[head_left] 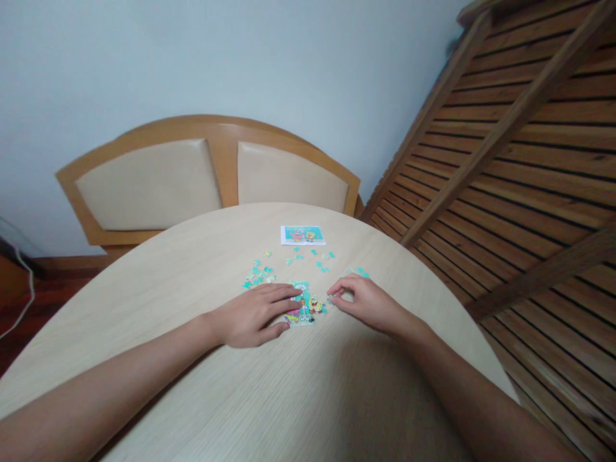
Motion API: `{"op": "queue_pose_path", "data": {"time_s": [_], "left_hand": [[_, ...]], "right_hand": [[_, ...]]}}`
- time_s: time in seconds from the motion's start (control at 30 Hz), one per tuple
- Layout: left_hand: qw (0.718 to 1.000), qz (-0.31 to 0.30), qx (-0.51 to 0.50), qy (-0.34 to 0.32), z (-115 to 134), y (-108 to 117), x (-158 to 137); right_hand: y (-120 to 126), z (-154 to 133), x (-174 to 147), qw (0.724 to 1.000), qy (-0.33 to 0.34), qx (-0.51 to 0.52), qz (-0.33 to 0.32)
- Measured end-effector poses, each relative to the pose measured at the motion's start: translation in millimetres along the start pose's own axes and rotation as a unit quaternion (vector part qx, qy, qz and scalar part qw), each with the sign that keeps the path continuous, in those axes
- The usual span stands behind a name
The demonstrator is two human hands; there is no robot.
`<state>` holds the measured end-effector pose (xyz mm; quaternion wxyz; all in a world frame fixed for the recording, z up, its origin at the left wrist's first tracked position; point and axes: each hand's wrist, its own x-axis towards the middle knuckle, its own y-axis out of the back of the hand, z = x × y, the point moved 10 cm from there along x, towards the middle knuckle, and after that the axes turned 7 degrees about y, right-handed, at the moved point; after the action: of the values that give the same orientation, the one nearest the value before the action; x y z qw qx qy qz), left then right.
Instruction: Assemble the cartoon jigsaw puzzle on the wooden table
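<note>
A partly joined jigsaw puzzle (305, 313) with cartoon figures on a turquoise ground lies on the table. My left hand (257, 313) rests flat over its left side, fingers stretched out and covering part of the picture. Just right of the puzzle, my right hand (362, 300) pinches a small jigsaw piece (331, 299) between thumb and forefinger. A yellow cartoon figure (315, 303) shows on the joined part between the two hands.
Loose jigsaw pieces (260, 274) lie in a cluster behind my left hand, with others (321, 265) scattered farther back. A picture card (303, 235) lies behind them on the round table (216, 398). A padded chair back (226, 167) and slatted wooden panel (505, 141) stand beyond.
</note>
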<state>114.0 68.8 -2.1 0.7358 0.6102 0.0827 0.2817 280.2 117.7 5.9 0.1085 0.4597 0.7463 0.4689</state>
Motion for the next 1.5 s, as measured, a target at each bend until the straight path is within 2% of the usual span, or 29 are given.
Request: {"op": "queue_pose_path", "data": {"time_s": [0.3,0.47,0.9,1.5], "left_hand": [[1.000,-0.001,0.003,0.003,0.9,0.4,0.6],[1.000,-0.004,0.003,0.004,0.5,-0.3,0.6],[1.000,0.004,0.008,-0.002,1.1,0.5,0.6],[1.000,0.000,0.006,0.004,0.4,-0.2,0.7]], "right_hand": [[-6.4,-1.5,-1.8,0.996,-0.030,0.087,-0.020],[-6.4,-5.9,-1.2,0.997,-0.022,0.068,-0.016],[-11.2,4.7,-2.4,0.996,-0.061,0.061,-0.006],[-9.8,3.3,-2.2,0.996,-0.086,-0.005,-0.032]]}}
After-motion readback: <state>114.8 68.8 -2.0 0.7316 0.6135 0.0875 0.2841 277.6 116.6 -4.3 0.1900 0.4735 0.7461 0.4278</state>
